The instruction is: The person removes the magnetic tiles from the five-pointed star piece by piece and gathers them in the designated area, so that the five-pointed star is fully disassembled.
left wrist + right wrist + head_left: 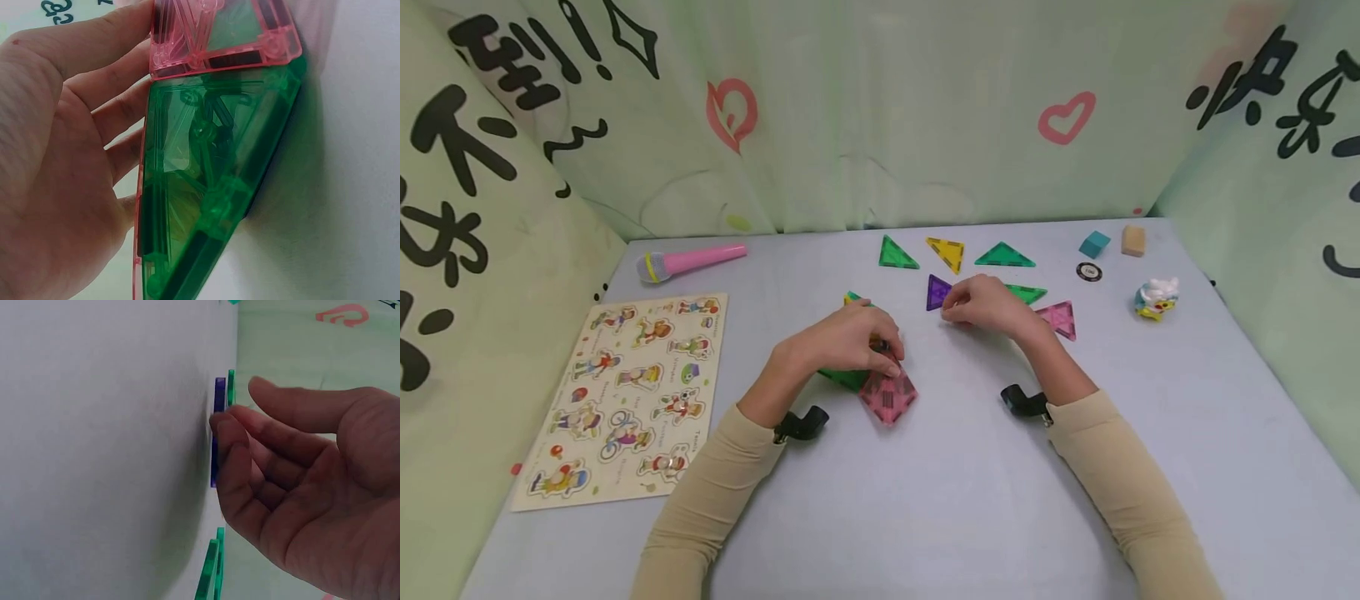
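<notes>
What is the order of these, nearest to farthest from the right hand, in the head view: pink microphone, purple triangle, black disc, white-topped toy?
1. Purple triangle, left, beside the right hand.
2. Black disc, to the right.
3. White-topped toy, farther right.
4. Pink microphone, far to the left.

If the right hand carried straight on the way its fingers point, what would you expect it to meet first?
The right hand would most likely meet the purple triangular tile, which lies right by its fingertips; whether they already touch it is hard to tell.
</notes>
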`<state>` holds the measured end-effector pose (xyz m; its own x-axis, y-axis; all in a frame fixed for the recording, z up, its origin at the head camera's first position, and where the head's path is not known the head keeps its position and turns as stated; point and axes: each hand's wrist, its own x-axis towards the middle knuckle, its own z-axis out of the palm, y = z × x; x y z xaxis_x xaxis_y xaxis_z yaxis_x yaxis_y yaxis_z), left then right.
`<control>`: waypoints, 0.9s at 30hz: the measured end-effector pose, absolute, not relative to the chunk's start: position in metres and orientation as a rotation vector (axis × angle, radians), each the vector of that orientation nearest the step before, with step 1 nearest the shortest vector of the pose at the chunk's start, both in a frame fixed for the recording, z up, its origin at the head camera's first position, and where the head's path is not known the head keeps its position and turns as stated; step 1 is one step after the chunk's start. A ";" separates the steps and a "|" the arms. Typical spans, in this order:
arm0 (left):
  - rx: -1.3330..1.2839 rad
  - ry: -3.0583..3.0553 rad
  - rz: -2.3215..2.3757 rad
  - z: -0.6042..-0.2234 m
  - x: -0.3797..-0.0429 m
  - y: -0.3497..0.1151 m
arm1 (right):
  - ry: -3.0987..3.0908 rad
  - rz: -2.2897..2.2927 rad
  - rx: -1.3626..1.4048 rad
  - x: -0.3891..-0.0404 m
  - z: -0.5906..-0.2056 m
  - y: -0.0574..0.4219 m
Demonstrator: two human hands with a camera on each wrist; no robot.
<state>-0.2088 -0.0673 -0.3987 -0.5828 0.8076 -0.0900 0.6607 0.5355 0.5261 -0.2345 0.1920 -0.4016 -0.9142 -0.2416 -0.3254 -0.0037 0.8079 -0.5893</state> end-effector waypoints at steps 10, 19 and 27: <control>1.210 2.474 0.649 -0.398 -0.208 -0.068 | 2.247 -0.895 -0.553 -0.201 -0.396 0.176; 1.132 2.587 0.693 -0.399 -0.211 -0.074 | 1.941 -1.214 -0.352 -0.176 -0.406 0.169; 1.014 2.653 0.719 -0.397 -0.211 -0.079 | 1.679 -1.606 -0.074 -0.170 -0.415 0.164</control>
<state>-0.2114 -0.0787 -0.3970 -0.7406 0.6715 -0.0227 0.5683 0.6441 0.5121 -0.1704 0.1639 -0.4153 -0.6823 -0.5426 -0.4900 0.4654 0.1946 -0.8635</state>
